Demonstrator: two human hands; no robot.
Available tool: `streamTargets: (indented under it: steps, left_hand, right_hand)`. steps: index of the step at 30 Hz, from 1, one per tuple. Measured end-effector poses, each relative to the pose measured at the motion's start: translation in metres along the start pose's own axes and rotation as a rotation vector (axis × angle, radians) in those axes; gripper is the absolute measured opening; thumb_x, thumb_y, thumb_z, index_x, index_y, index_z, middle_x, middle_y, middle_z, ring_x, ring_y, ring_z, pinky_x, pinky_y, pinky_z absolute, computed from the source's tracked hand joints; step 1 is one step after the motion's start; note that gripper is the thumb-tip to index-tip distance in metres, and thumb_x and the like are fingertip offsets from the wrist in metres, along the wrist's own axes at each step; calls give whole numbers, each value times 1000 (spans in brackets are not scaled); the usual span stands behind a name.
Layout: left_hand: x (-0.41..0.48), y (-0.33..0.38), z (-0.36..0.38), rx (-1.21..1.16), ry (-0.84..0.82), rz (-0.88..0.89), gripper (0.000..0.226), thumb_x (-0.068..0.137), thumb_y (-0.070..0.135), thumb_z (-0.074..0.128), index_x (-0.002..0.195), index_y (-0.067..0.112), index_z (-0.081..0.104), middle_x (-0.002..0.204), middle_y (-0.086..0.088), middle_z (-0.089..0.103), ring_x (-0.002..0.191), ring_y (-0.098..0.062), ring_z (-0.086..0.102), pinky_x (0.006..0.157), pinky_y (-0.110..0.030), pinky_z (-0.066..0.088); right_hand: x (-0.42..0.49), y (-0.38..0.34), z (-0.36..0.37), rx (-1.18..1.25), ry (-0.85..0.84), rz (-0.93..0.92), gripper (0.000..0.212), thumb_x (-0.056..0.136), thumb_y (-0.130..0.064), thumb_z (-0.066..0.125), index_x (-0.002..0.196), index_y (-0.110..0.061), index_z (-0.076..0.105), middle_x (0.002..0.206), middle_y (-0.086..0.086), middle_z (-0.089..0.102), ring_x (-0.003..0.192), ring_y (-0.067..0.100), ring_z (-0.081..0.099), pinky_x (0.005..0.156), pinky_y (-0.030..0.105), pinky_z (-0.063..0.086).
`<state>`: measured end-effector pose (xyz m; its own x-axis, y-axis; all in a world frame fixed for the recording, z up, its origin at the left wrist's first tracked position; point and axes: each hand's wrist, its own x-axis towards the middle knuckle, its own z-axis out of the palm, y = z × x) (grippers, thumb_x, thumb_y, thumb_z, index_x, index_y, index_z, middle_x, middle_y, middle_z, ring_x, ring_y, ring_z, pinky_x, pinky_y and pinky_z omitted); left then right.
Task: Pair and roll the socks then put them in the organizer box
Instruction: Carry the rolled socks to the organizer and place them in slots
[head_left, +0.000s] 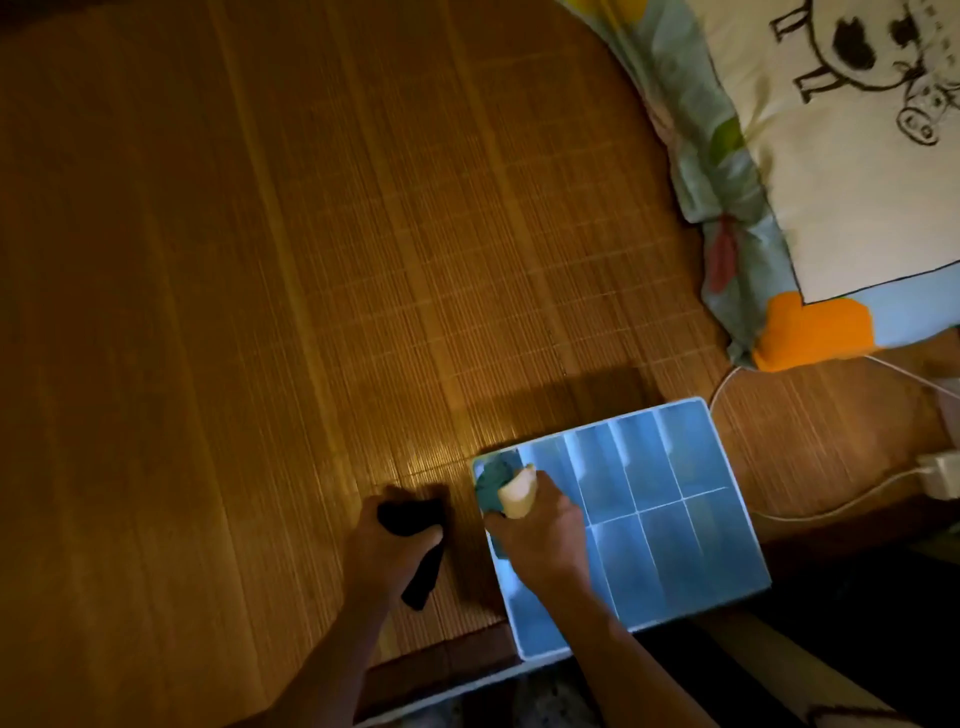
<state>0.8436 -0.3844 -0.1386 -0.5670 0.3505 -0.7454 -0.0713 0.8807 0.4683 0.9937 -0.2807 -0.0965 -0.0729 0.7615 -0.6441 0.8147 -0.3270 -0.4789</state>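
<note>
A light blue organizer box (691, 519) with several narrow compartments lies on the bamboo mat at the lower right. My right hand (540, 535) grips a rolled teal and cream sock bundle (501, 486) over the box's far left compartment. My left hand (387, 545) holds black socks (415, 525) just left of the box, one end hanging down below the fist toward the mat.
A brown bamboo mat (260, 286) covers the bed. A pillow (831, 171) with a cartoon print lies at the upper right. A white cable (831, 512) and charger (943, 473) sit right of the box. The mat's front edge (441, 660) is close to my arms.
</note>
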Motion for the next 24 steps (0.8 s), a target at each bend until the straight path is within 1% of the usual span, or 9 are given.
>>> streamTargets:
  steps: [2, 6, 9, 11, 16, 18, 20, 22, 24]
  left_hand:
    - [3, -1, 5, -84, 11, -4, 55, 70, 16, 93, 108, 29, 55, 98, 3, 69, 86, -15, 69, 64, -29, 54]
    - [-5, 1, 7, -169, 28, 23, 51, 69, 20, 93, 103, 37, 59, 100, 7, 72, 91, -11, 71, 74, -34, 60]
    - [-14, 2, 9, -184, 21, 28, 48, 67, 24, 93, 102, 37, 61, 97, 8, 74, 89, -12, 73, 75, -39, 62]
    - [-19, 3, 10, -196, 24, 22, 47, 66, 26, 93, 101, 37, 62, 96, 9, 74, 89, -12, 73, 77, -41, 63]
    - [-27, 3, 12, -229, 15, 7, 53, 63, 33, 92, 107, 34, 62, 102, 6, 73, 94, -17, 72, 85, -48, 61]
    - [-29, 2, 14, -228, 22, -1, 53, 65, 32, 93, 107, 34, 62, 102, 7, 73, 95, -16, 71, 85, -46, 61]
    - [-31, -1, 14, -234, 31, 0, 49, 66, 29, 94, 104, 35, 63, 98, 10, 72, 91, -12, 70, 78, -37, 60]
    - [-33, -4, 14, -242, 26, 4, 48, 67, 28, 94, 103, 34, 63, 95, 10, 72, 88, -10, 70, 72, -32, 58]
    - [-35, -7, 12, -251, 19, 10, 47, 67, 27, 94, 103, 32, 64, 95, 9, 73, 87, -11, 71, 73, -34, 59]
  right_hand:
    - [0, -2, 11, -47, 29, -25, 46, 73, -40, 79, 107, -14, 60, 98, 3, 68, 91, 25, 64, 76, 38, 55]
    - [-1, 0, 24, -113, 100, -23, 47, 77, -39, 77, 112, -13, 59, 109, 1, 54, 93, 25, 62, 76, 36, 52]
    - [1, 3, 33, -197, 185, -83, 46, 77, -34, 77, 113, -9, 62, 105, 6, 67, 100, 26, 57, 83, 35, 46]
    - [3, 3, 38, -241, 205, -127, 47, 78, -27, 77, 117, -5, 61, 104, 11, 72, 100, 29, 56, 84, 37, 45]
    - [1, 8, 48, -243, 245, -275, 59, 81, -24, 79, 129, 2, 58, 109, 16, 65, 101, 35, 54, 85, 46, 48]
    - [-3, 12, 50, -236, 274, -280, 68, 78, -20, 82, 136, 2, 55, 115, 18, 58, 102, 34, 52, 85, 45, 50]
    - [-6, 16, 50, -202, 293, -265, 71, 76, -19, 83, 138, 0, 53, 117, 18, 53, 100, 32, 52, 84, 43, 50]
    - [-5, 18, 48, -224, 253, -274, 73, 78, -15, 79, 143, -2, 49, 114, 13, 59, 102, 30, 57, 87, 41, 48]
    - [-2, 18, 45, -272, 195, -278, 77, 82, -13, 73, 151, -6, 38, 118, 9, 63, 109, 27, 58, 94, 38, 45]
